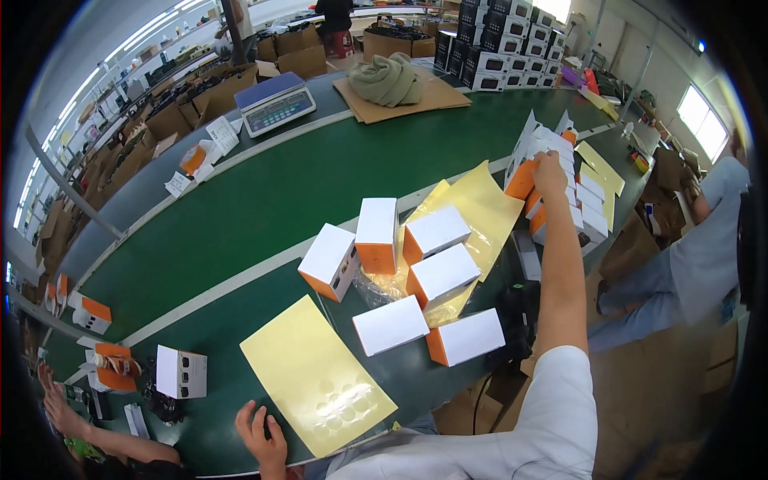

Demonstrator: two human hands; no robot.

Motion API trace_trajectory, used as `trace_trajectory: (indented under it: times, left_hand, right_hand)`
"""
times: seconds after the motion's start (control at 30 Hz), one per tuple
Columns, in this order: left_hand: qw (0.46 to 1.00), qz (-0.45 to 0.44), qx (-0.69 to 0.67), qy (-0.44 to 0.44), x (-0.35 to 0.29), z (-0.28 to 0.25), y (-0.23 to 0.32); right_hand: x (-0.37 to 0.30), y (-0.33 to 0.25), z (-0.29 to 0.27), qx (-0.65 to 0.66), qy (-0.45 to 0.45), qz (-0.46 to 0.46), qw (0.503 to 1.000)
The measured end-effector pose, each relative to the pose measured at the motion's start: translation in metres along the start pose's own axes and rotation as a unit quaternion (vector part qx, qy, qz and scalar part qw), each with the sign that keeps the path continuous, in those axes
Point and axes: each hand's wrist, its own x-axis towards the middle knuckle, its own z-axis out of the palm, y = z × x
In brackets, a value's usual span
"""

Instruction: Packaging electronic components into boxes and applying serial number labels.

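Note:
My right arm stretches far to the right, where my right hand (550, 174) has its fingers curled on a small white-and-orange box (522, 179) in a cluster of similar boxes. Its fingertips are partly hidden. Near the front edge, my left hand (261, 434) has its fingers apart and holds nothing. It is beside a yellow sticker sheet (308, 360) with round clear stickers at one end. Between my hands, several white boxes with orange sides, such as this box (444, 274), stand or lie tilted, some on more yellow sheets (480, 204).
A green conveyor belt (240, 216) runs behind the boxes. Beyond it are a scale (274, 104), a green cloth (386, 80) on cardboard and stacked black-and-white boxes (504, 48). A co-worker's hand (64, 408) is at far left; another person (696, 248) sits at right.

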Motion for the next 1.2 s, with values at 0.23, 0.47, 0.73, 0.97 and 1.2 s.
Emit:
trace_trajectory:
  times: [0.23,0.47,0.73,0.97,1.2]
  left_hand:
    - [1.000,0.009,0.019,-0.012,-0.005,0.000,-0.001]
    - [0.985,0.028,-0.042,-0.166,0.025,-0.005,0.046]
    - [0.950,0.139,0.005,-0.279,0.034,0.012,0.027]
    - [0.934,-0.009,-0.341,-0.106,0.024,-0.023,-0.007]
    - [0.762,-0.170,-0.615,-0.108,-0.005,-0.034,-0.016]
  right_hand:
    - [0.015,0.011,-0.019,0.069,0.061,-0.020,0.996]
    - [-0.007,-0.044,-0.144,0.178,0.018,-0.171,0.969]
    - [-0.116,-0.114,-0.291,0.316,0.059,-0.331,0.887]
    - [-0.285,-0.272,-0.278,0.511,-0.238,-0.463,0.684]
    - [-0.393,-0.312,-0.208,0.518,-0.359,-0.511,0.585]
